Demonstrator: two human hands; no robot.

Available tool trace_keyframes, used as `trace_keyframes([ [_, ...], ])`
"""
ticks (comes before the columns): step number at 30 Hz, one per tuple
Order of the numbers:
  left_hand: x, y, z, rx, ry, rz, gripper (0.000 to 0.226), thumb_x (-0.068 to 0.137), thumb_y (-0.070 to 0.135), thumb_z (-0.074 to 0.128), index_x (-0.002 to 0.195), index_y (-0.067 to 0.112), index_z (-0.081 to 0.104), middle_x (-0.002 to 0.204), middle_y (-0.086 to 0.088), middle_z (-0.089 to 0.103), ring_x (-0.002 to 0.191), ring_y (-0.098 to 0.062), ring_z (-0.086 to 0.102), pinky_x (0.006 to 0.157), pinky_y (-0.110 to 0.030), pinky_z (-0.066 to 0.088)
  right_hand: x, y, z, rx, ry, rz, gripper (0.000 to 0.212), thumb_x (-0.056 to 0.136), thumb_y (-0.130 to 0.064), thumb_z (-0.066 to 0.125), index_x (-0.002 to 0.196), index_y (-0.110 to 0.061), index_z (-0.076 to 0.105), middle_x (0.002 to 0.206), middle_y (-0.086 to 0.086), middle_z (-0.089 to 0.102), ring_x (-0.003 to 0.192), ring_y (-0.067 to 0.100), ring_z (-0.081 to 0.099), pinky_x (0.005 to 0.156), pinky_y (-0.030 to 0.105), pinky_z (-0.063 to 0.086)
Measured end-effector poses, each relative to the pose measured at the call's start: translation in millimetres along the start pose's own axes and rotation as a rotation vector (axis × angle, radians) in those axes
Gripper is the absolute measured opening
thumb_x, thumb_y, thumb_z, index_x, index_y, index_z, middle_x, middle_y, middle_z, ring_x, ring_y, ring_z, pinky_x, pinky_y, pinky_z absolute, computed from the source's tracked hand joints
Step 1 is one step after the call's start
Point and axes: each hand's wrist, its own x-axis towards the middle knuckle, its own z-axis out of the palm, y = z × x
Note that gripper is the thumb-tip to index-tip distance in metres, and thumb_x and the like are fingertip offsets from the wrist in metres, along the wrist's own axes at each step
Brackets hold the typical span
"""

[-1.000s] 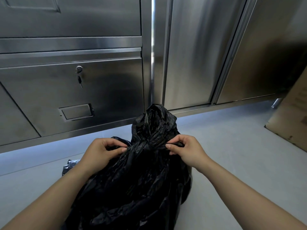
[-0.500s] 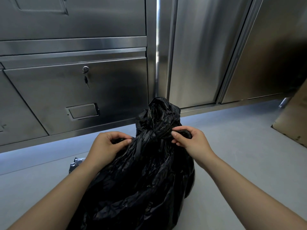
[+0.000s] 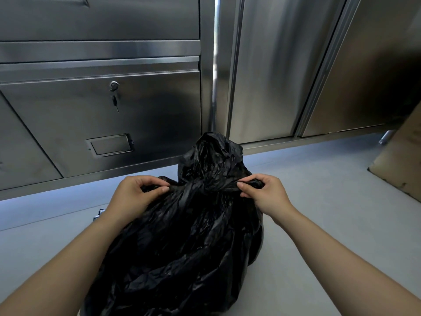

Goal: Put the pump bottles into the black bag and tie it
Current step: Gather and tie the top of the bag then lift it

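Fingers of the left hand [image 3: 134, 192] and right hand [image 3: 266, 192] each pinch one black bag [image 3: 193, 247] at its knot.

We see a black bag [image 3: 193, 242], shiny and full of crinkles, with little grey shines on its folds. The floor [image 3: 319, 201] under it is plain light grey with a bit of blue in it. The cabinets [image 3: 114, 110] behind are silver-grey metal with dark smudgy patches and bright white streaks. A small key [image 3: 115, 103] on one door is dark. The cardboard [image 3: 401, 165] at the side is plain brown.
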Motion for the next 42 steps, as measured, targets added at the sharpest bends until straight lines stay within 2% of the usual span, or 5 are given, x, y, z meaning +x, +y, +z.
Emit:
trace_keyframes([
  [7, -0.2, -9.9, -10.6, -0.02, 0.058, -0.053, 0.009, 0.077, 0.021, 0.077, 0.075, 0.031, 0.075, 0.077, 0.01, 0.075, 0.076, -0.005, 0.069, 0.075, -0.023, 0.05, 4.9, 1.5, -17.3, 0.056, 0.043, 0.016, 0.013, 0.079, -0.005, 0.072, 0.072, -0.016, 0.071, 0.074, 0.002, 0.069, 0.059, 0.011, 0.069, 0.063, 0.015, 0.054],
  [15, 9.1, 16.0, -9.9, -0.14, 0.094, 0.058, 0.014, 0.077, 0.026, 0.075, 0.081, 0.039, 0.074, 0.083, 0.017, 0.074, 0.078, -0.001, 0.068, 0.074, -0.014, 0.05, 9.7, -15.9, -5.6, 0.187, 0.029, -0.094, 0.018, 0.08, -0.008, 0.071, 0.068, -0.022, 0.073, 0.068, -0.002, 0.072, 0.068, 0.012, 0.07, 0.059, 0.016, 0.053],
  [24, 6.3, 12.8, -3.4, -0.273, 0.165, -0.129, 0.013, 0.071, 0.035, 0.08, 0.083, 0.034, 0.075, 0.085, 0.016, 0.074, 0.076, 0.008, 0.066, 0.072, -0.013, 0.044, 10.1, -16.7, 9.6, 0.303, -0.037, -0.045, 0.018, 0.079, -0.002, 0.07, 0.077, -0.019, 0.076, 0.087, 0.005, 0.072, 0.082, 0.014, 0.071, 0.07, 0.023, 0.056],
  [35, 9.0, 4.3, -7.2, -0.115, 0.069, -0.052, 0.014, 0.074, 0.025, 0.079, 0.075, 0.039, 0.076, 0.077, 0.018, 0.074, 0.072, 0.002, 0.068, 0.073, -0.02, 0.049, 12.4, -13.8, 0.2, 0.024, 0.111, -0.07, 0.021, 0.072, -0.005, 0.077, 0.063, -0.023, 0.074, 0.064, -0.006, 0.072, 0.062, 0.007, 0.069, 0.062, 0.012, 0.052],
  [42, 1.0, -1.2, -18.3, -0.116, 0.072, -0.11, 0.022, 0.075, 0.022, 0.078, 0.067, 0.042, 0.074, 0.07, 0.019, 0.073, 0.062, 0.005, 0.065, 0.065, -0.015, 0.044, 4.1, -3.4, -21.8, 0.012, 0.131, 0.017, 0.014, 0.077, -0.001, 0.072, 0.071, -0.013, 0.071, 0.074, 0.004, 0.069, 0.061, 0.009, 0.067, 0.07, 0.019, 0.057],
])
